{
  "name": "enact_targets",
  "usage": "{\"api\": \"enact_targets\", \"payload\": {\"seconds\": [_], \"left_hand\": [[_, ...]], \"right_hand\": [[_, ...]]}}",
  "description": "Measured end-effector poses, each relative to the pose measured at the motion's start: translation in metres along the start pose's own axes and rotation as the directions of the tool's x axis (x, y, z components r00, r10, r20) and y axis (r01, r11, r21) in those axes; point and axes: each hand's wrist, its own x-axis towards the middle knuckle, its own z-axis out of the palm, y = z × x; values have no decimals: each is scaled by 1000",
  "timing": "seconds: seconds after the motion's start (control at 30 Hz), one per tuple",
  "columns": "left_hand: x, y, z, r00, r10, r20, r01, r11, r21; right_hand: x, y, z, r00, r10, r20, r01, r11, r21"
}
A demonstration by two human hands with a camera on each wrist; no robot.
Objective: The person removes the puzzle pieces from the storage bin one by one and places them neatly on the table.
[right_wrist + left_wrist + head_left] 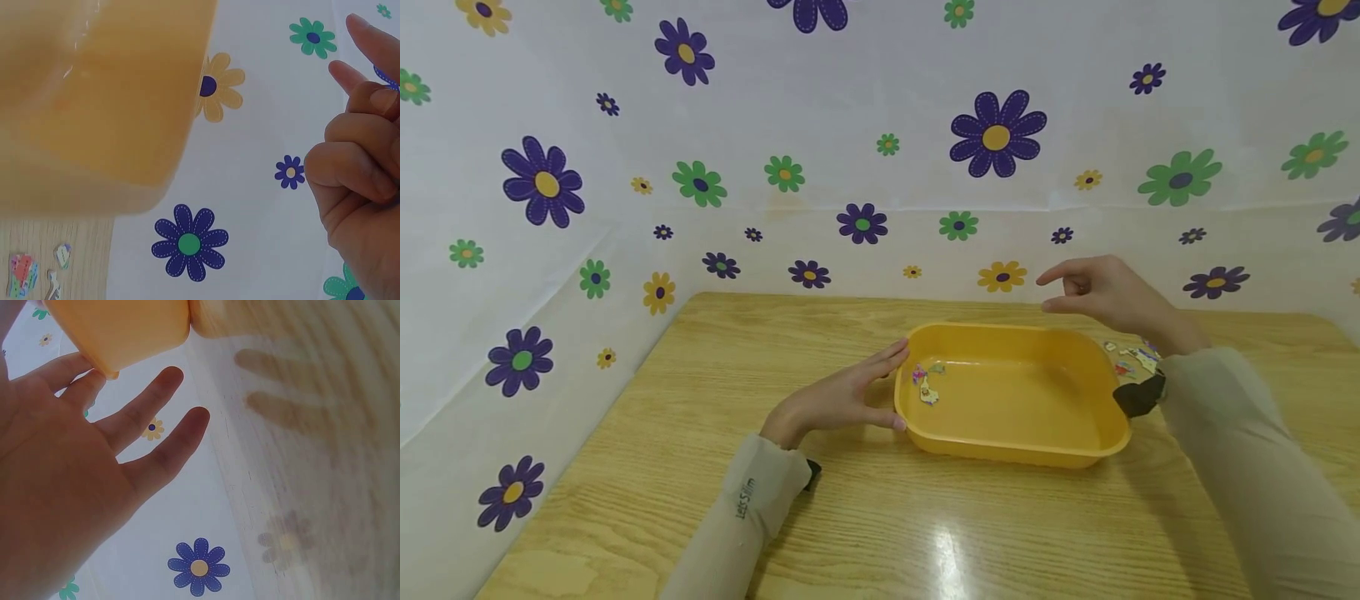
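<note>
A yellow plastic tray (pixel 1015 450) sits on the wooden table, slightly angled. My left hand (pixel 835 402) touches its left end, fingers by the back corner and thumb at the front corner. In the left wrist view, the fingers of the left hand (pixel 69 462) are mostly straight, two of them off the tray. My right hand (pixel 1116 296) hovers beyond the tray's back right corner, thumb and index finger apart with nothing between them. Its other fingers are curled in the right wrist view. A few small colourful flat pieces (pixel 928 392) lie inside the tray's left end.
More small patterned pieces (pixel 1142 358) lie on the table right of the tray, partly hidden by the right sleeve. A white cloth with printed flowers (pixel 850 125) hangs behind and left of the wooden table (pixel 715 358). A black strap (pixel 1141 395) shows at the right wrist.
</note>
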Motion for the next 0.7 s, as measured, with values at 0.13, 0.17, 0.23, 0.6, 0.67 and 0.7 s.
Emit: {"api": "enact_targets", "payload": {"seconds": [0.13,0.17,0.23,0.6,0.67,0.7], "left_hand": [[0,0,-1,1000,2,-1,-2,1000,0],[1,-1,-1,1000,3,0,-3,1000,0],[1,-1,-1,1000,3,-1,-3,1000,-3],[-1,3,-1,1000,0,6,0,1000,-22],[-1,2,-1,1000,-3,5,3,1000,-20],[-1,2,-1,1000,-6,5,6,1000,-21]], "right_hand": [[5,-5,5,1000,-5,9,5,1000,22],[6,-6,6,1000,-9,12,9,999,31],[8,-8,8,1000,-17,16,16,999,45],[14,-21,23,998,-56,41,51,992,113],[15,-23,26,997,-67,46,61,991,118],[16,-23,27,996,-77,50,70,989,129]]}}
